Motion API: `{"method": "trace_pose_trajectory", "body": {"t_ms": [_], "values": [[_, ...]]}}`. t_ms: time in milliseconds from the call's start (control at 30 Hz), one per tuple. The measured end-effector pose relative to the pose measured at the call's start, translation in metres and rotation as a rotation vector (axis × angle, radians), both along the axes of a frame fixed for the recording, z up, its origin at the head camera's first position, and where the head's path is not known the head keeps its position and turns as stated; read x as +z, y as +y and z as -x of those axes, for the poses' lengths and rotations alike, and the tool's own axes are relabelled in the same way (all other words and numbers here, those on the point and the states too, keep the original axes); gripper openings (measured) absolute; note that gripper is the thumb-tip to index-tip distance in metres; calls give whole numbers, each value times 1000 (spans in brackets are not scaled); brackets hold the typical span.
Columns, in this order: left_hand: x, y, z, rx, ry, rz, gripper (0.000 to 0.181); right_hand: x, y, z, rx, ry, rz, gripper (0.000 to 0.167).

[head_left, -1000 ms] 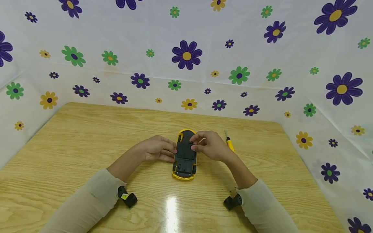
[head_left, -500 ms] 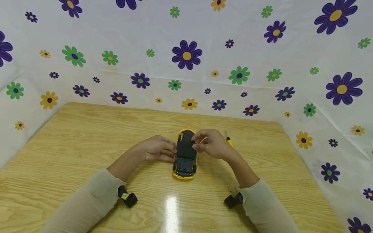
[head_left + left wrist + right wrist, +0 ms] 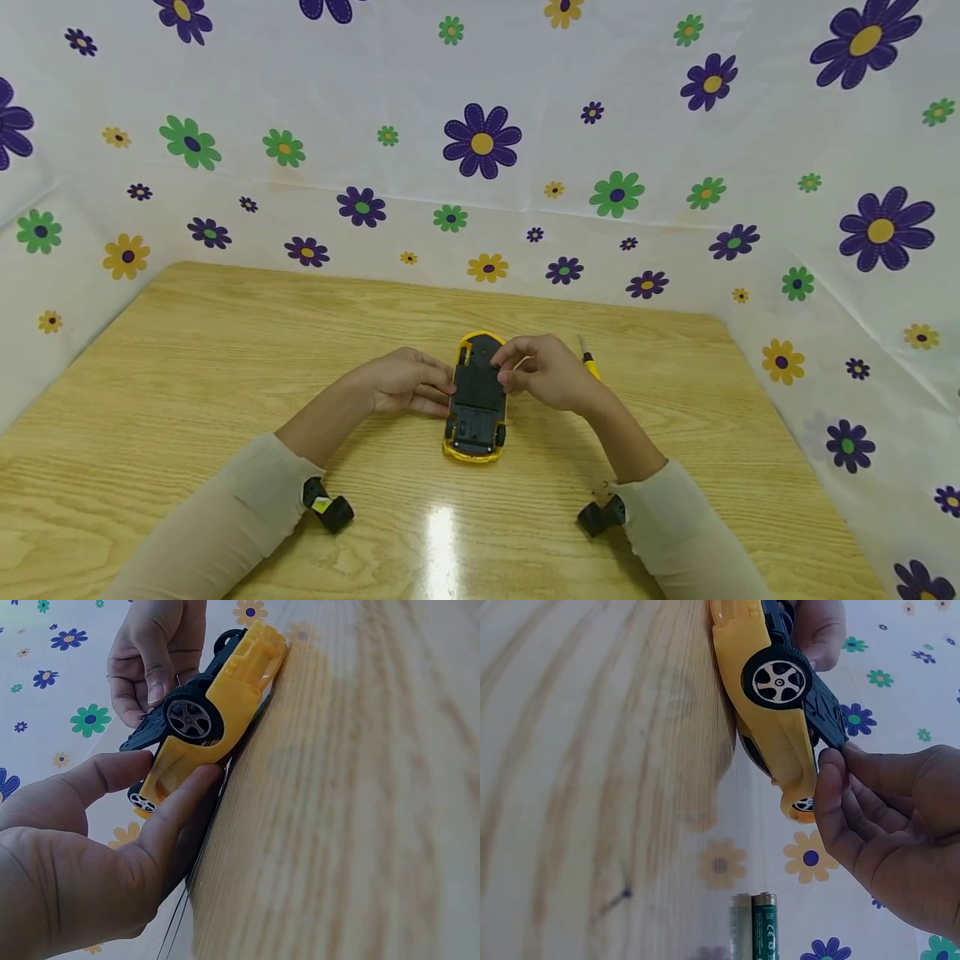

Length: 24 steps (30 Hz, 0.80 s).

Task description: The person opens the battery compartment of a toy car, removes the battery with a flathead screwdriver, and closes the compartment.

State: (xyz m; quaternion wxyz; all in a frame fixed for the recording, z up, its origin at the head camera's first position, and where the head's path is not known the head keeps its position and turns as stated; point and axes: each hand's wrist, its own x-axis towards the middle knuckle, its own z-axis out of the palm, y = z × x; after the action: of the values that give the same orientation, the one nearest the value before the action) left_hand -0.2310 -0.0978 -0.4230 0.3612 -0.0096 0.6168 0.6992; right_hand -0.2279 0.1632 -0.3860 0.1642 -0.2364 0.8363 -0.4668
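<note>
A yellow toy car lies upside down on the table, its black underside facing up. My left hand holds the car's left side, the thumb near the underside's edge and fingers along the yellow body. On the other side, my right hand pinches the edge of a black bottom cover between thumb and fingers. That cover stands tilted up from the yellow shell in both wrist views. Whatever lies beneath the cover is hidden.
A yellow-handled screwdriver lies right of the car, partly behind my right hand. A green battery appears low in the right wrist view, mirrored in the glossy table. Tiny dark screws lie near my right wrist. A flowered cloth hangs behind.
My right hand has shifted very slightly to the right, covering more of the screwdriver's handle. The left hand and the car have stayed in place.
</note>
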Motion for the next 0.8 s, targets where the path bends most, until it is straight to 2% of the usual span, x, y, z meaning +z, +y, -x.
{"method": "trace_pose_trajectory", "body": {"t_ms": [433,700,800], "values": [[-2,0,0,-1,3,1,50,2,-1,-1,16,12,-49,17],[-2,0,1,-2,4,-1,51,2,-3,-2,9,142,-176,20],[-2,0,0,-2,4,-2,52,1,-4,-3,8,168,-199,22]]}}
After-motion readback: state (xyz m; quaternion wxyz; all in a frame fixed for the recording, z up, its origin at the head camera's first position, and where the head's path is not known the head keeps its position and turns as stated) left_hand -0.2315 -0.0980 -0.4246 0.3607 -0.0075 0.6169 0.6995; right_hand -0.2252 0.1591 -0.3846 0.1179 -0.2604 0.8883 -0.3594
